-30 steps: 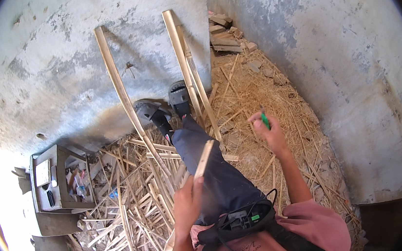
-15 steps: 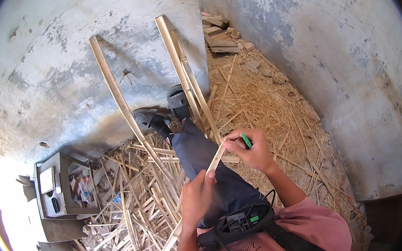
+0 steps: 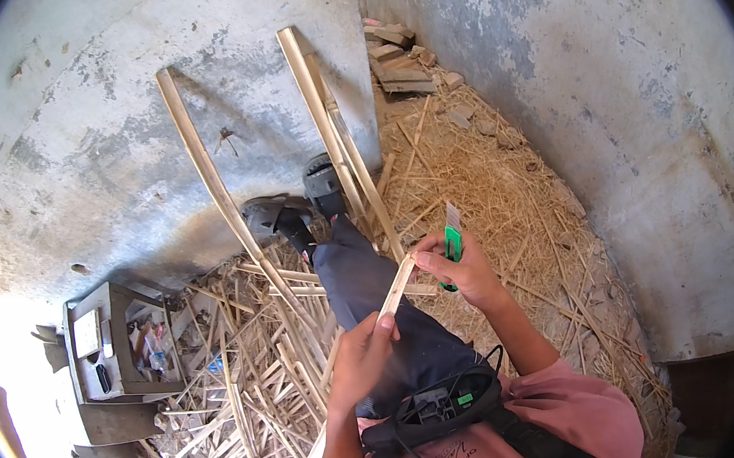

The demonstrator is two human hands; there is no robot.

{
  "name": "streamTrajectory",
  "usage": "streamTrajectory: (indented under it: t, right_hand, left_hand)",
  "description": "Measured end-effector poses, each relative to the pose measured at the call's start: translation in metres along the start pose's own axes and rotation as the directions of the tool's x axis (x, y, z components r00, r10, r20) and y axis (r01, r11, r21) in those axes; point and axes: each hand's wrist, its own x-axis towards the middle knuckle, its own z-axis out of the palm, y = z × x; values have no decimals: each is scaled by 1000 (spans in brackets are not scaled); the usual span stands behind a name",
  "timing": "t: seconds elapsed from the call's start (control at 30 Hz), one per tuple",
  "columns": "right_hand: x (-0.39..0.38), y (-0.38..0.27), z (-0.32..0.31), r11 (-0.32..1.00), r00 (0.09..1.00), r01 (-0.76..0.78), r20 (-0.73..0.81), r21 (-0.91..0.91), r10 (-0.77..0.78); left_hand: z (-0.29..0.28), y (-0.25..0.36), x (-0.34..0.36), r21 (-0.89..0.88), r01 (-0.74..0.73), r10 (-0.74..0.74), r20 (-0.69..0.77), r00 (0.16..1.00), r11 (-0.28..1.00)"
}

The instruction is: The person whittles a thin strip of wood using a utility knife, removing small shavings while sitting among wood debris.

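Note:
A short pale strip of split bamboo (image 3: 398,286) lies in front of my leg, held in my left hand (image 3: 363,359), whose thumb presses on its lower part. My right hand (image 3: 461,268) grips a green utility knife (image 3: 452,244) with its blade pointing up, while its thumb and forefinger touch the strip's upper end. My outstretched legs (image 3: 355,284) in dark trousers end in grey sandals (image 3: 266,217) near the wall. Long split bamboo lengths (image 3: 210,178) lean against that wall on either side of my feet.
Many loose strips (image 3: 226,423) lie at left, straw and shavings (image 3: 508,205) at right. A grey box (image 3: 119,340) holding assorted items stands by the bright opening at left. Broken blocks (image 3: 399,69) are piled in the far corner. Weathered walls (image 3: 644,137) curve round the space.
My right hand came leftward from beside my leg to the strip's end. The knife in it has turned and now shows its blade upright. My left hand moved slightly right with the strip.

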Motion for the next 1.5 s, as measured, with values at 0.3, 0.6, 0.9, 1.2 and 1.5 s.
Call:
streamTrajectory:
  t: [0.3, 0.6, 0.9, 1.2, 1.5]
  right_hand:
    - [4, 3, -6, 995, 995, 96, -5, -9, -96]
    - [-15, -3, 12, 409, 776, 601, 378, -687, -505]
    - [-8, -12, 10, 187, 703, 629, 450, -754, -551]
    - [0, -11, 8, 109, 674, 594, 419, -797, -609]
    - [61, -25, -133, 447, 617, -61, -386, -892, -686]
  left_hand:
    - [-5, 20, -3, -380, 81, -26, 147, 989, 921]
    - [2, 35, -8, -118, -44, 35, -73, 997, 992]
    - [-4, 35, -8, -227, -80, 91, 38, 995, 971]
    - [-7, 25, -9, -167, -75, 76, -1, 997, 983]
    - [-16, -5, -48, -183, 106, -66, 215, 974, 977]
